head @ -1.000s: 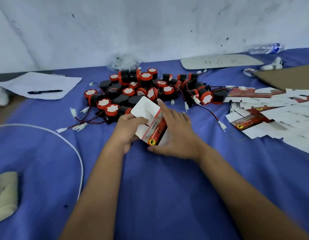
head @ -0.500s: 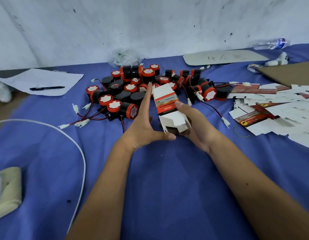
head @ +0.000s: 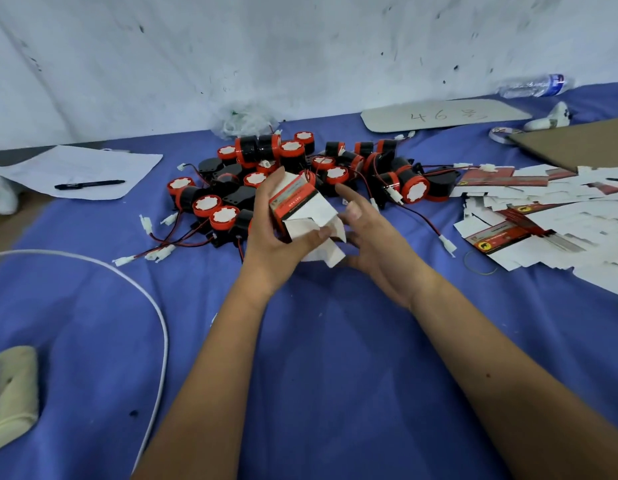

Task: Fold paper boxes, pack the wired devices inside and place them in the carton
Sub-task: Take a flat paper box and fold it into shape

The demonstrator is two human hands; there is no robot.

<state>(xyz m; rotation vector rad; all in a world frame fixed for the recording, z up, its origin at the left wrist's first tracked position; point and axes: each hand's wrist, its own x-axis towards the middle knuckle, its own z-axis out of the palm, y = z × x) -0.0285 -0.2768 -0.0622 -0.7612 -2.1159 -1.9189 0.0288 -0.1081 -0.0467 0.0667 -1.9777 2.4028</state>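
A small white and red paper box (head: 302, 211) is half folded, its white end flaps open toward me. My left hand (head: 273, 237) grips it from the left, thumb across the lower flap. My right hand (head: 370, 237) is beside the box on the right, fingers spread and relaxed, the thumb near a flap. Behind the hands lies a pile of several black and red wired devices (head: 293, 174) with red and black leads and white plugs. Flat unfolded boxes (head: 543, 216) are heaped at the right.
A blue cloth (head: 300, 341) covers the table. A brown carton flap (head: 577, 143) lies at the far right. A paper sheet with a pen (head: 89, 184) lies at the left, a white cable (head: 155, 306) curves across the left, and a plastic bottle (head: 532, 87) lies by the wall.
The flat box was opened into a tube and lifted. My left hand went from an open palm beside it to gripping it; my right hand let go and spread.
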